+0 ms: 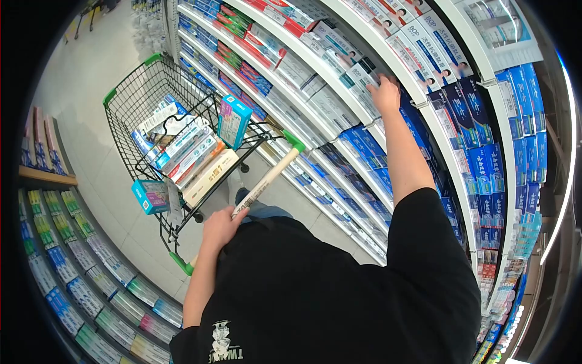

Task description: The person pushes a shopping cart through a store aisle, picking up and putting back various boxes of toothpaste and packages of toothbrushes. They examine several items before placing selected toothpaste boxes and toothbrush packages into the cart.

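Note:
My left hand [223, 227] is wrapped round the pale handle bar [267, 181] of a shopping cart. The wire cart [124, 130] with green corners holds several boxes, among them a cream box [211, 177] and a white and blue one. Two teal boxes hang at its handle end, one [234, 121] at the right and one [151, 197] at the left. My right hand [384, 96] reaches to the shelf on the right, its fingertips at a grey-white box [362, 77] in a row of similar boxes. Whether the fingers grip that box is hard to tell.
Tall shelves with white edges [418, 97] curve along the right, stacked with toothpaste-like boxes, many dark blue [464, 112]. Another shelf unit [66, 246] with green and blue packs stands at the left. Pale floor tiles [79, 79] show around the cart.

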`<state>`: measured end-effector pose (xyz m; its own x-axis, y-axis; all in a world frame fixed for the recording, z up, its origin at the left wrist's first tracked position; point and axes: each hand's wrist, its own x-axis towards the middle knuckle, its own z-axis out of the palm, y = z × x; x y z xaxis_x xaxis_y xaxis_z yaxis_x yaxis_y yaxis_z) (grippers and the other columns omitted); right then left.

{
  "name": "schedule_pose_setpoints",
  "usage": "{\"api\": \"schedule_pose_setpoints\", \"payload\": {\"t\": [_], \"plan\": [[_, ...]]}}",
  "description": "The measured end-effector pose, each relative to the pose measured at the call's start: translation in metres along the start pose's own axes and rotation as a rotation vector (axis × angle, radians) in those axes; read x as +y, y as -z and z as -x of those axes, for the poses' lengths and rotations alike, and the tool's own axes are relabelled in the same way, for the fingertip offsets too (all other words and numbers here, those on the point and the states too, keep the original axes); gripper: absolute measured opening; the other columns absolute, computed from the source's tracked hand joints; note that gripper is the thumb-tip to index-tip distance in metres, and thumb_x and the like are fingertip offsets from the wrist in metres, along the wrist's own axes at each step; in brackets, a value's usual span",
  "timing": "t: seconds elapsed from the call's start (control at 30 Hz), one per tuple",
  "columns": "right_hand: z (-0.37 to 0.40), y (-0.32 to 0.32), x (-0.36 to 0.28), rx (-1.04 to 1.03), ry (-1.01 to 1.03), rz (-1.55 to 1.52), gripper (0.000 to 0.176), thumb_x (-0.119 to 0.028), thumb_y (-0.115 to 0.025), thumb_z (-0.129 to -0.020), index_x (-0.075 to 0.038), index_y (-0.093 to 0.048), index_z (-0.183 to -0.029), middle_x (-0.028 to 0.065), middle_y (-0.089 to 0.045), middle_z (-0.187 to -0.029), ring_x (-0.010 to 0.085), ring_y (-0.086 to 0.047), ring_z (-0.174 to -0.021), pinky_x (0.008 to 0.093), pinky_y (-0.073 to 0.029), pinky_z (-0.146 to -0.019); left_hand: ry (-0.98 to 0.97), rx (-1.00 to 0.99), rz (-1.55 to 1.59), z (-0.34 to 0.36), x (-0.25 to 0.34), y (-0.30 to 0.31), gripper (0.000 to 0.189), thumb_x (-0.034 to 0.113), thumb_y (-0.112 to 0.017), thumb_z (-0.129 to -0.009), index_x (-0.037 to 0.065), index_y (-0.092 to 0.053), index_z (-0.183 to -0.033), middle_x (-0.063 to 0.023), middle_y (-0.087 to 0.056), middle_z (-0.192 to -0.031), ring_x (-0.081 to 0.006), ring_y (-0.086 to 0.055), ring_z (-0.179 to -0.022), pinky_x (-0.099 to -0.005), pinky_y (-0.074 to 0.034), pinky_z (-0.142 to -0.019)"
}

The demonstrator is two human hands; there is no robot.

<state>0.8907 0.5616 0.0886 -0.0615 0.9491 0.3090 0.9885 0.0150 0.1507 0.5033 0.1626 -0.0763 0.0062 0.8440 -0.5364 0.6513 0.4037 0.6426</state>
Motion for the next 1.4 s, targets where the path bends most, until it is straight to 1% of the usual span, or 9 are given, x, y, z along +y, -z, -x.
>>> {"api": "schedule_pose_setpoints", "payload": {"t": [0.17,0.27,0.6,0.73,0.83,0.93,1.17,1.27,1.4], "plan": [[-0.027,-0.036,0.026,0.034,0.068,0.086,0.088,-0.059,-0.071,-0.093,-0.003,-0.044,-0.155,0.0226,-0.053,-0.153,0.0399,-0.053,-0.139,0.0442,-0.042,-0.118,-0.013,0.005,0.0,-0.001,-0.002,-0.001,0.066,0.067,-0.055,-0.099,0.003,-0.071,-0.093,-0.0275,-0.072,-0.09,-0.048,-0.069,-0.095,-0.0552,-0.054,-0.084],[-0.037,0.007,0.019,-0.406,0.026,-0.124,0.096,-0.061,-0.071,-0.092,0.003,-0.04,-0.156,0.0248,-0.047,-0.158,0.0379,-0.047,-0.145,0.0429,-0.039,-0.121,-0.005,0.001,0.002,-0.001,-0.002,0.0,0.066,0.067,-0.056,-0.099,0.003,-0.071,-0.093,-0.0272,-0.072,-0.088,-0.0482,-0.069,-0.093,-0.055,-0.054,-0.082],[-0.098,-0.049,-0.054,-0.222,0.257,-0.074,0.099,-0.064,-0.057,-0.097,0.002,-0.027,-0.164,0.0203,-0.025,-0.172,0.0338,-0.025,-0.159,0.0423,-0.023,-0.129,-0.017,0.019,0.01,-0.003,-0.004,-0.004,0.063,0.065,-0.058,-0.099,0.004,-0.072,-0.093,-0.0258,-0.072,-0.085,-0.0472,-0.07,-0.088,-0.0543,-0.054,-0.078],[-0.059,-0.032,-0.068,0.076,0.211,-0.042,0.088,-0.059,-0.058,-0.1,-0.001,-0.034,-0.162,0.0212,-0.043,-0.163,0.0367,-0.038,-0.152,0.0437,-0.032,-0.125,-0.031,0.041,0.007,-0.006,-0.004,-0.009,0.061,0.062,-0.058,-0.1,0.003,-0.072,-0.093,-0.0259,-0.07,-0.081,-0.0473,-0.069,-0.085,-0.0542,-0.053,-0.075],[-0.009,0.02,-0.068,-0.031,0.147,-0.144,0.077,-0.05,-0.064,-0.1,0.0,-0.044,-0.155,0.0225,-0.054,-0.153,0.0392,-0.051,-0.141,0.046,-0.04,-0.118,-0.048,0.025,0.065,-0.006,-0.004,-0.006,0.059,0.058,-0.061,-0.1,0.001,-0.07,-0.093,-0.027,-0.067,-0.076,-0.048,-0.066,-0.079,-0.0542,-0.05,-0.07],[0.043,0.01,-0.019,0.39,0.382,-0.098,0.066,-0.039,-0.069,-0.099,0.001,-0.051,-0.148,0.0227,-0.059,-0.146,0.0396,-0.059,-0.13,0.0473,-0.046,-0.11,-0.053,0.003,0.107,-0.01,-0.011,-0.01,0.058,0.056,-0.061,-0.101,-0.001,-0.07,-0.093,-0.027,-0.066,-0.075,-0.0482,-0.066,-0.078,-0.0537,-0.049,-0.069],[0.129,0.051,0.125,-0.03,-0.184,0.234,0.082,-0.045,-0.074,-0.093,0.005,-0.046,-0.151,0.0238,-0.058,-0.147,0.0382,-0.062,-0.128,0.0499,-0.049,-0.107,-0.087,-0.005,0.095,-0.009,-0.013,-0.012,0.056,0.052,-0.055,-0.105,-0.002,-0.067,-0.093,-0.0272,-0.066,-0.076,-0.0491,-0.065,-0.079,-0.0539,-0.049,-0.07],[0.142,0.026,0.191,0.129,0.035,0.282,0.081,-0.042,-0.077,-0.092,0.004,-0.046,-0.152,0.0269,-0.058,-0.145,0.044,-0.061,-0.126,0.0509,-0.049,-0.106,-0.104,-0.003,0.072,-0.011,-0.02,-0.017,0.054,0.05,-0.054,-0.106,-0.002,-0.066,-0.094,-0.0273,-0.066,-0.078,-0.0493,-0.065,-0.08,-0.0539,-0.049,-0.07],[0.148,0.046,0.183,0.084,-0.103,0.017,0.074,-0.028,-0.09,-0.08,0.005,-0.059,-0.138,0.03,-0.065,-0.132,0.0471,-0.061,-0.124,0.0487,-0.047,-0.107,-0.108,-0.056,0.104,-0.012,-0.025,-0.014,0.054,0.05,-0.054,-0.106,-0.002,-0.065,-0.095,-0.0282,-0.067,-0.082,-0.0493,-0.065,-0.084,-0.0531,-0.05,-0.073]]}}
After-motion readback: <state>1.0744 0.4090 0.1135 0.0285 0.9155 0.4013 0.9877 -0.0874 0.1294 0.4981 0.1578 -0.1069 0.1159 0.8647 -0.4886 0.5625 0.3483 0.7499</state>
